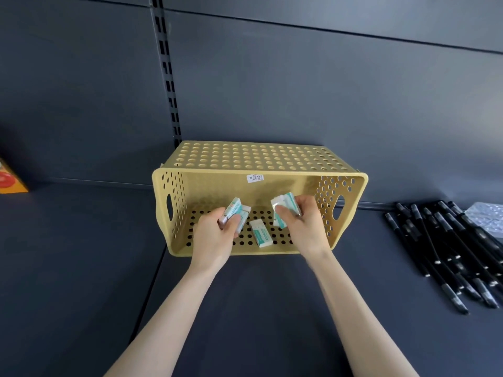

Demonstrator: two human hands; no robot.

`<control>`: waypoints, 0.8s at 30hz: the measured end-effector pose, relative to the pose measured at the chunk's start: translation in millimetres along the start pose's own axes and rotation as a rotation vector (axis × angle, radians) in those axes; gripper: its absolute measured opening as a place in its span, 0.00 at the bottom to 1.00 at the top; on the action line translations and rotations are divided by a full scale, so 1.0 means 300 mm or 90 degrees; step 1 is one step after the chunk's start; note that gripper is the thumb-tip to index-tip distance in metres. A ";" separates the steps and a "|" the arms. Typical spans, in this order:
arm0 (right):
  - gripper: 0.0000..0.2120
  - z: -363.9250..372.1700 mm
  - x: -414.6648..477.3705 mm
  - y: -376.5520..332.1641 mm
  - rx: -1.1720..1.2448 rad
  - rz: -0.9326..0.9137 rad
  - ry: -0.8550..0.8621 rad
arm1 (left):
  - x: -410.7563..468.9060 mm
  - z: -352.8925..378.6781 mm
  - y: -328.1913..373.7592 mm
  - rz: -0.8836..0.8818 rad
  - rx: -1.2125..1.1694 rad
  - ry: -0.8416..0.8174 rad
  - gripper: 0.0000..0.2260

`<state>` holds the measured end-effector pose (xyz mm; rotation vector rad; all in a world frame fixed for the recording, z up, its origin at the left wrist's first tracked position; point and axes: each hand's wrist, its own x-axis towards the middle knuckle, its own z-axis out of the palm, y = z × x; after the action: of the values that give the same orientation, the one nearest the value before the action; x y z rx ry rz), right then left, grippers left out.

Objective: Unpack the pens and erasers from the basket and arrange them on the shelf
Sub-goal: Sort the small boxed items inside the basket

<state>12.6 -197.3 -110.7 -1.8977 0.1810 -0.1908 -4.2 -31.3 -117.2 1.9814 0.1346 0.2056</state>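
Yellow perforated basket [272, 186] tipped on side on shelf [81, 254], opening toward camera. Left hand [215, 235] grips erasers [234, 213]; right hand [302, 227] grips eraser bundle [284, 204]. One loose eraser [261, 232] between hands. Black pens [449, 248] piled at 3 o'clock.

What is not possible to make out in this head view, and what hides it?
Head view:
Erasers in the left hand and right hand: fingers cover part, so the count is unclear.
Sticker on the basket: print too small to read.
Orange box: cut off by the left edge.
Pens: they overlap, count unclear.
Clear pack beside them: cut off by the right edge.
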 end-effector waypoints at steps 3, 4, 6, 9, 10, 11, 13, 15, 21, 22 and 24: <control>0.14 0.001 -0.027 0.014 -0.025 0.024 -0.078 | -0.011 0.005 0.021 0.018 0.100 -0.052 0.09; 0.12 0.003 -0.034 0.014 -0.058 0.021 -0.095 | -0.012 0.004 0.029 0.016 0.139 -0.079 0.09; 0.08 0.006 -0.040 0.009 -0.129 0.014 -0.122 | -0.006 0.002 0.038 -0.002 0.166 -0.131 0.07; 0.08 0.004 -0.038 0.000 -0.155 0.024 -0.143 | 0.008 -0.006 0.054 -0.051 0.142 -0.178 0.07; 0.08 0.005 -0.038 -0.004 -0.132 0.032 -0.150 | 0.012 -0.008 0.057 -0.063 0.121 -0.182 0.07; 0.08 0.008 -0.039 -0.006 -0.109 0.039 -0.156 | 0.015 -0.011 0.061 -0.077 0.092 -0.178 0.08; 0.07 0.013 -0.042 -0.013 -0.086 0.046 -0.162 | 0.018 -0.017 0.072 -0.099 0.041 -0.160 0.10; 0.08 0.019 -0.045 -0.017 -0.090 0.043 -0.163 | 0.020 -0.020 0.075 -0.091 0.058 -0.162 0.10; 0.06 0.012 -0.058 -0.014 -0.147 -0.026 -0.079 | 0.006 -0.017 0.055 -0.005 0.201 -0.116 0.19; 0.08 0.009 -0.060 -0.015 -0.158 -0.032 -0.065 | 0.004 -0.020 0.049 -0.017 0.172 -0.110 0.18; 0.10 0.003 -0.061 -0.018 -0.191 -0.036 -0.049 | -0.002 -0.025 0.042 -0.033 0.087 -0.096 0.15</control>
<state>-4.7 -190.6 -106.6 -2.2066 0.1077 -0.1347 -6.2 -29.8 -102.8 2.1179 0.1047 0.0132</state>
